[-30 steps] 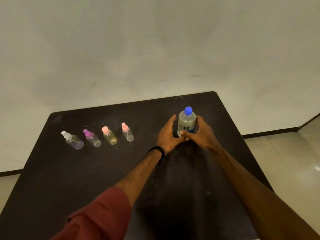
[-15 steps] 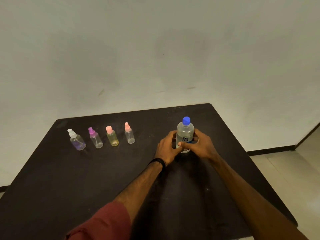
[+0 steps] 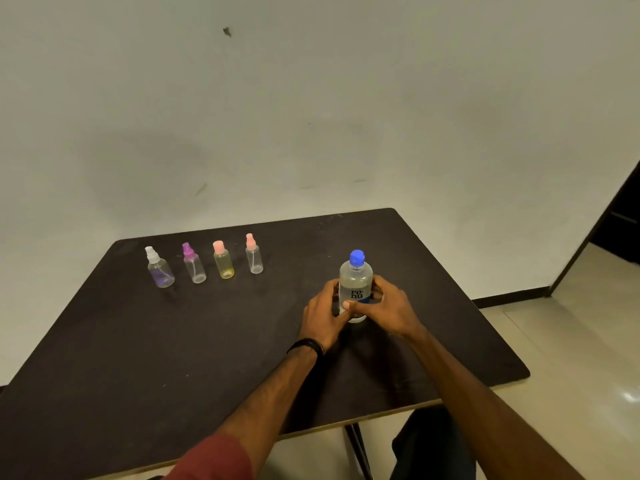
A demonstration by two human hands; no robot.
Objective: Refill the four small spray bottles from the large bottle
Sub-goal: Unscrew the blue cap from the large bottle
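Both hands, left hand (image 3: 323,315) and right hand (image 3: 388,308), curl fingers around the capped large bottle (image 3: 355,285) center-right, probably steadying it for uncapping.

Illumination is dim and warm. The wall (image 3: 311,98) shows soft uneven shading, darker toward the left. A small glare patch lies on the floor (image 3: 628,396) at right. Wide-angle distortion bends the counter (image 3: 138,341) edges (most visibly near the frame borders). Fine detail is slightly soft.
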